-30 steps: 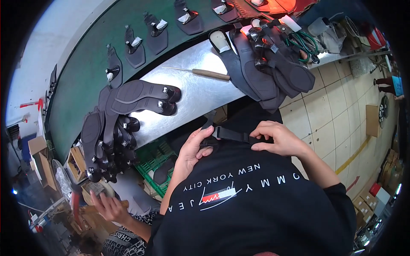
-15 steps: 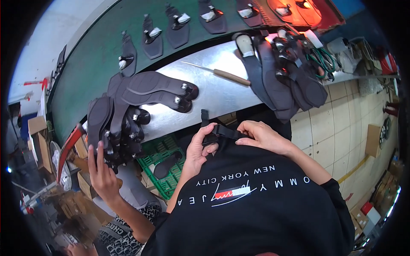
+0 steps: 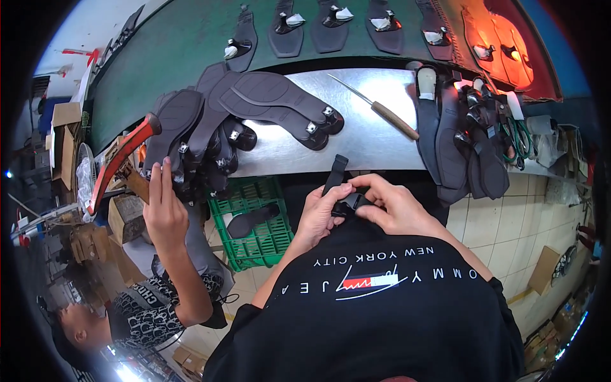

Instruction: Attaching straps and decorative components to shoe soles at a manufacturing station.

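Note:
In front of my chest I hold a black strap [image 3: 337,173] with a dark plastic buckle [image 3: 349,204]. My left hand [image 3: 317,213] pinches the strap beside the buckle, and a loose end sticks up beyond my fingers toward the workbench. My right hand [image 3: 396,205] is closed on the buckle's other side, thumb and fingers pressed together. The two hands nearly touch, and they partly hide the buckle. Just beyond them lies the metal workbench edge [image 3: 286,167].
Dark sandal soles with heels [image 3: 280,102] are piled on the bench at left, more [image 3: 449,140] at right. Between them lies a wooden-handled awl [image 3: 394,120]. Behind runs a green conveyor belt [image 3: 191,44]. A green crate [image 3: 254,248] stands below; a co-worker's raised hand [image 3: 167,216] is at left.
My right hand has come in against my left at the buckle. The whole view has shifted, so the bench things sit farther right. The co-worker's head has come into view.

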{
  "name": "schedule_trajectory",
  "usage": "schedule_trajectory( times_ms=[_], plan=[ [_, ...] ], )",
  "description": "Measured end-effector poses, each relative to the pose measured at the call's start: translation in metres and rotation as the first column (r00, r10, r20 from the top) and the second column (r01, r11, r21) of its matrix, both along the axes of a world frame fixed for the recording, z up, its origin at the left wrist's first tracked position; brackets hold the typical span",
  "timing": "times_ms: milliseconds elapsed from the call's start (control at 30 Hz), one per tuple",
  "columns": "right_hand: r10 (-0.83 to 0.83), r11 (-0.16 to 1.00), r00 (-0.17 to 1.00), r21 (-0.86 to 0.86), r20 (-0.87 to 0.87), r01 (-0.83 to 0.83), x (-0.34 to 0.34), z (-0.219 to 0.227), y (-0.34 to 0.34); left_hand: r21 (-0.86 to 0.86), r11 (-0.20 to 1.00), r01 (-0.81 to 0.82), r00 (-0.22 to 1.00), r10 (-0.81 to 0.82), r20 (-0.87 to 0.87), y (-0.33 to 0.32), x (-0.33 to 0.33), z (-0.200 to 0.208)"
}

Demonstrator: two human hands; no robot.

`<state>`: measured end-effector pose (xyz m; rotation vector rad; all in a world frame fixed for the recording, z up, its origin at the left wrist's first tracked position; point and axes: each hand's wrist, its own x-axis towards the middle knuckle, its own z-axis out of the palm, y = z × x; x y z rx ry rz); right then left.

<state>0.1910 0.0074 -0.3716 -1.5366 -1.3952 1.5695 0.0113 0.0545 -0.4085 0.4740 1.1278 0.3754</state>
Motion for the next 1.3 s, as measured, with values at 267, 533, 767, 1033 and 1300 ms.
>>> schedule_trajectory(
  times_ms=[267,533,767,1033,1300],
  plan=[
    [-0.217,0.973,0.928,-0.146,-0.304,0.179,-0.001,-0.022,-0.004,0.034,0.991,-0.133,0.984,0.128,0.124,0.0,-0.004,0.006],
    [-0.237,0.957,0.864,-0.261,-0.445,0.128,0.003,-0.024,-0.002,-0.027,0.966,-0.257,0.856,0.24,0.457,-0.003,-0.022,-0.005],
    [-0.199,0.962,0.868,-0.257,-0.454,0.087,-0.001,-0.024,0.001,-0.017,0.947,-0.322,0.805,0.283,0.521,-0.002,-0.019,-0.013],
    [-0.175,0.964,0.87,-0.26,-0.461,0.056,0.001,-0.022,0.0,0.188,0.962,-0.198,0.951,0.143,0.273,-0.005,-0.008,-0.001],
    [-0.187,0.961,0.856,-0.269,-0.481,0.059,0.003,-0.021,0.0,0.19,0.949,-0.251,0.958,0.216,0.189,0.0,-0.008,0.003]
  ],
)
